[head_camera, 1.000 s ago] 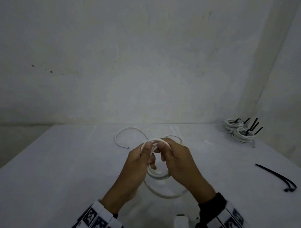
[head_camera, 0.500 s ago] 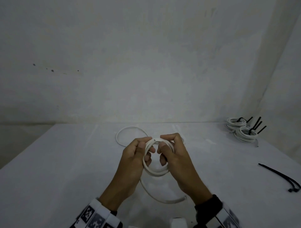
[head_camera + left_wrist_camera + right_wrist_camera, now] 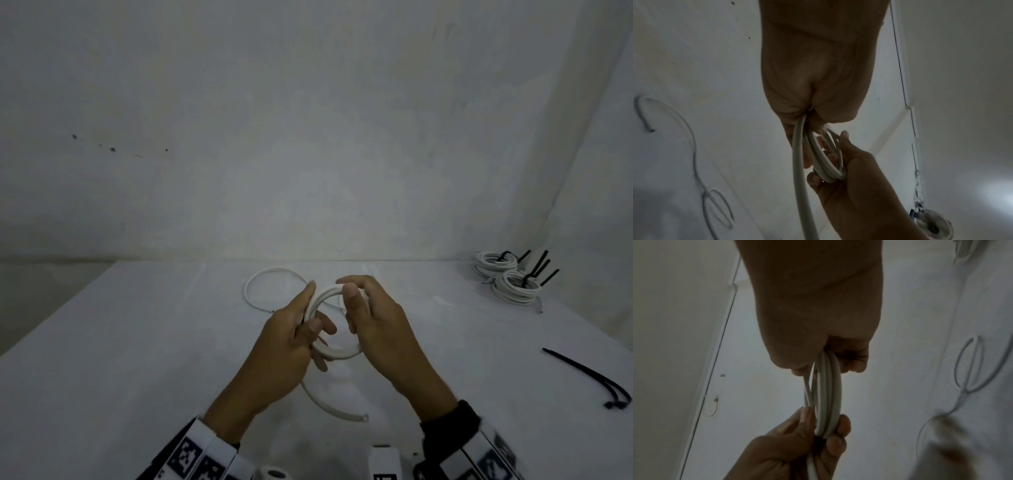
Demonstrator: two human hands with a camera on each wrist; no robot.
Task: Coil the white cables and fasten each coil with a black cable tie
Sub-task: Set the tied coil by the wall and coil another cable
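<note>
A white cable coil point(image 3: 337, 353) of several turns is held above the table between both hands. My left hand point(image 3: 305, 317) grips its left side, thumb along the rim and fingers curled through the ring. My right hand point(image 3: 359, 303) pinches the far right rim with thumb and forefinger. One loose tail point(image 3: 329, 406) curves onto the table below the hands; another loop point(image 3: 251, 284) lies behind them. The left wrist view shows the coil point(image 3: 819, 155) edge-on running from my left hand to my right hand point(image 3: 851, 181). In the right wrist view the turns point(image 3: 828, 394) run between both grips.
Two tied coils point(image 3: 512, 282) with black tie tails sticking up sit at the table's far right corner. Loose black cable ties point(image 3: 589, 377) lie on the right near the edge. A white wall closes the table's far side.
The hands have drawn slightly apart and turned the coil so its ring opens toward me. My right thumb and forefinger have shifted up onto the far right rim.
</note>
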